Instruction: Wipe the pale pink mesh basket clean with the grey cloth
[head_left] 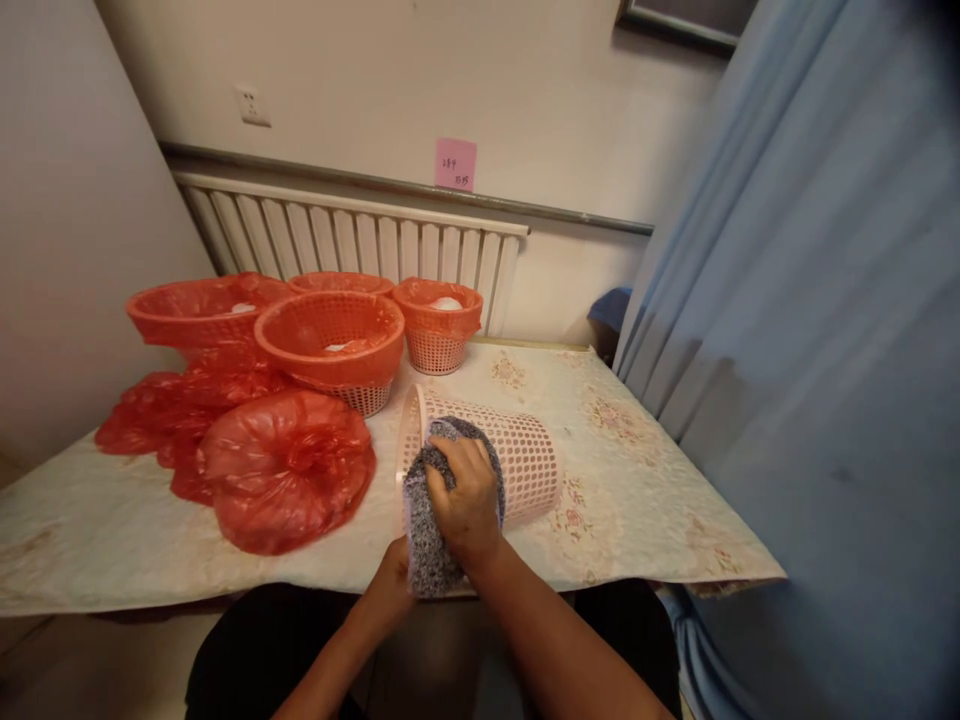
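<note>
A pale pink lattice basket [531, 460] lies on its side near the front edge of the table, its mouth facing left. My right hand [466, 500] has its fingers closed on a grey speckled cloth [433, 550] and presses it against the basket's side near the rim. Low at the mouth is my left hand [397, 572], beside the hanging end of the cloth. The cloth and the basket hide most of its fingers, so its grip does not show.
Several baskets lined with red bags [330, 340] stand at the back left. Bunched red plastic bags [289, 470] lie in front of them. The floral-covered table [637, 480] reaches a blue curtain [787, 330] on the right. A radiator [360, 235] is behind.
</note>
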